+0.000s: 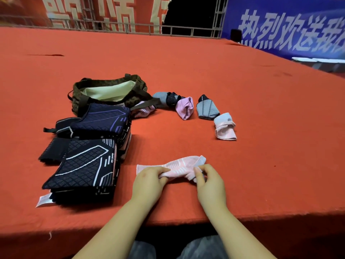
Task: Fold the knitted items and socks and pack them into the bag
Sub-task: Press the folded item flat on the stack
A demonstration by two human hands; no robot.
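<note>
A pale pink sock point(177, 166) lies across the red table near the front edge. My left hand point(149, 181) pinches its left part and my right hand point(210, 182) pinches its right end, fingers curled into the fabric. A stack of dark knitted items point(84, 163) with white and purple line patterns sits at the left. Behind it stands an open camouflage bag point(110, 90) with a pale lining. Several folded socks lie in an arc to the right of the bag: a grey one point(164, 99), a lilac one point(184, 108), a grey-black one point(207, 109) and a pink-blue one point(225, 128).
The red table cloth point(186, 64) stretches far back and right. The table's front edge runs just below my wrists. A white label point(43, 200) sticks out under the knit stack. Red and blue banners hang behind.
</note>
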